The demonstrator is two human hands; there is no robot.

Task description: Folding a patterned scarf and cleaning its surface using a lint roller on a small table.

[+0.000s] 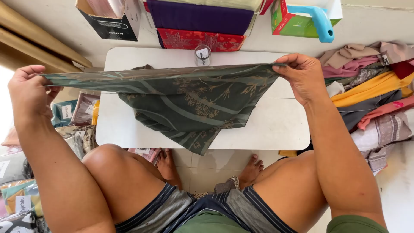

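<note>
A dark green patterned cloth [189,99] is stretched out above a low white table [276,125], folded into a triangle whose tip hangs down to the table's near edge. My left hand [28,88] grips its left corner, out beyond the table's left side. My right hand [302,75] pinches the right corner above the table's right part. Both hands hold the top edge taut and level. My bare knees sit below the table's near edge.
A small clear glass jar [202,55] stands at the table's far edge. Behind it lie purple and red fabric boxes [198,26], a dark box [112,19] and a green-red box [297,19]. A heap of mixed clothes [371,82] lies right; packaged cloths [73,116] lie left.
</note>
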